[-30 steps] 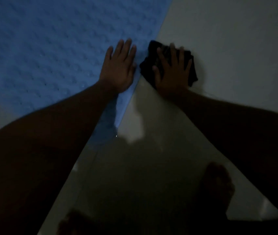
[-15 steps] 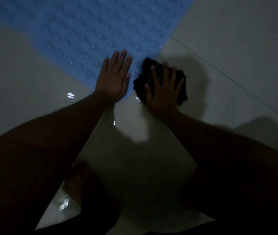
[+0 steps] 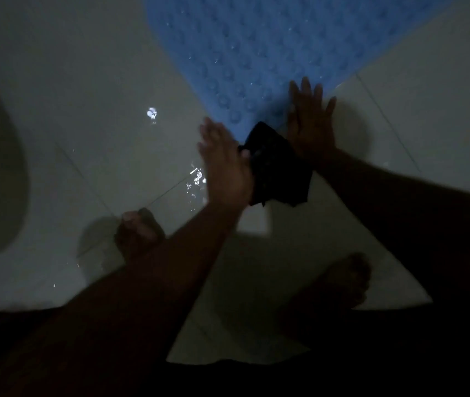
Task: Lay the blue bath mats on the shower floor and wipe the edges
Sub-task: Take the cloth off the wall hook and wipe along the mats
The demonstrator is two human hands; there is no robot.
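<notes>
One blue bath mat [image 3: 256,47], one black cloth [image 3: 282,173], two hands and two bare feet show on the wet tiled floor [image 3: 84,81]. Half a second ago the right hand [image 3: 311,127] pressed the cloth flat to the tiles and the left hand [image 3: 225,167] lay flat on the mat. Now the cloth is with the left hand, whose thumb [image 3: 244,153] pinches its near edge while the blurred fingers stay fairly straight. The cloth hangs between the two hands, overlapping the right wrist. The right hand is spread wide, palm down, holding nothing, its fingers on the mat's corner just beyond the cloth. The left foot [image 3: 137,233] and right foot [image 3: 348,277] stand behind the hands.
</notes>
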